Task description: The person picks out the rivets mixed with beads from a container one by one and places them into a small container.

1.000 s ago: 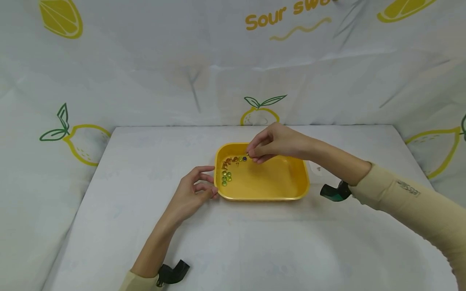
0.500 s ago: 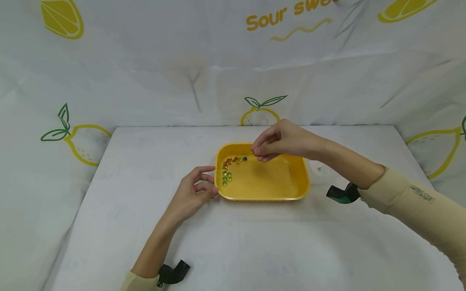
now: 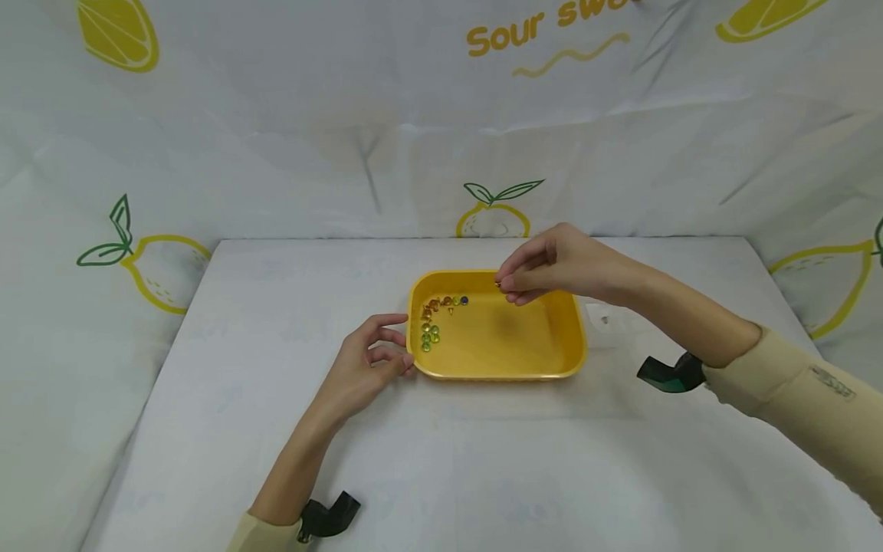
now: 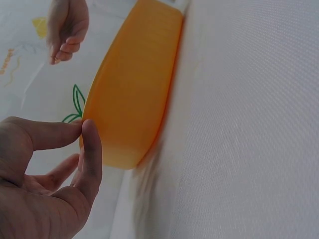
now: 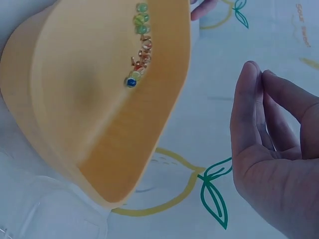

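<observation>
Tabletop [image 3: 483, 468] white — lemon-print cloth [image 3: 428, 138] behind | right grip [image 3: 566, 264] pinching tiny piece [image 3: 498, 284] | left grip [image 3: 366, 364] relaxed, touching tray [image 3: 510, 349]

The tabletop [image 3: 510, 468] in front of me is white with a woven texture, and a creased white backdrop [image 3: 276, 138] hangs behind it and down both sides. Up high, orange lettering [image 3: 510, 35] beginning "Sour" and a wavy line [image 3: 567, 53] stand between two yellow lemon wedges [image 3: 119, 32]; lower down are outlined lemons [image 3: 169, 272] with green leaves [image 3: 120, 222]. The light is soft, greyish.
</observation>
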`<state>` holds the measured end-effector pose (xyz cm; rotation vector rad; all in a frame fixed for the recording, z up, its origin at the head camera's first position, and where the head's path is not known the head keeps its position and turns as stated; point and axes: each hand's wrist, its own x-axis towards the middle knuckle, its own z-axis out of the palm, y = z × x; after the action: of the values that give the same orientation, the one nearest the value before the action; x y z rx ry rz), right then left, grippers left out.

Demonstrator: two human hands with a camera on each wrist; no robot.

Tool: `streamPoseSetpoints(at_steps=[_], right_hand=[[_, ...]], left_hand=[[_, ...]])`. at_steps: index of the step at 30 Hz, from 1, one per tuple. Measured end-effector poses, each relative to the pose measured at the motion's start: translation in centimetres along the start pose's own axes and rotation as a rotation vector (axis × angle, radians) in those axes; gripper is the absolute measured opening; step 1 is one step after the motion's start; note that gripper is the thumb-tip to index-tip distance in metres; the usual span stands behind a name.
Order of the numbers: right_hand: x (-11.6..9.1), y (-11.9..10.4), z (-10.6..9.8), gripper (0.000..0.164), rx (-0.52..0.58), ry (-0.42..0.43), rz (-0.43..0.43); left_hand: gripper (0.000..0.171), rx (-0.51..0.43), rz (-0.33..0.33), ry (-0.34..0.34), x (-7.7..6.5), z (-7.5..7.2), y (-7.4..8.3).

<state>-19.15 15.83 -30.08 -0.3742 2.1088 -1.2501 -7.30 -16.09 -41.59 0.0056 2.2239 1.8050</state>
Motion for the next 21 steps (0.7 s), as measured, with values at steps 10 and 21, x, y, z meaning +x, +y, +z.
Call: streamPoseSetpoints(at_steps=[10,21], right_hand=[[-1.3,0.7,-0.8,0.030,-0.013,0.023,-0.030],[-2.9,1.3,-2.1,0.031,-0.032,0.092,-0.031]], left_hand=[[0.061,0.003,0.000,0.000,0.0,0.0,0.0],[0.061,0.012,0.006,0.003,0.0,-0.1,0.0]])
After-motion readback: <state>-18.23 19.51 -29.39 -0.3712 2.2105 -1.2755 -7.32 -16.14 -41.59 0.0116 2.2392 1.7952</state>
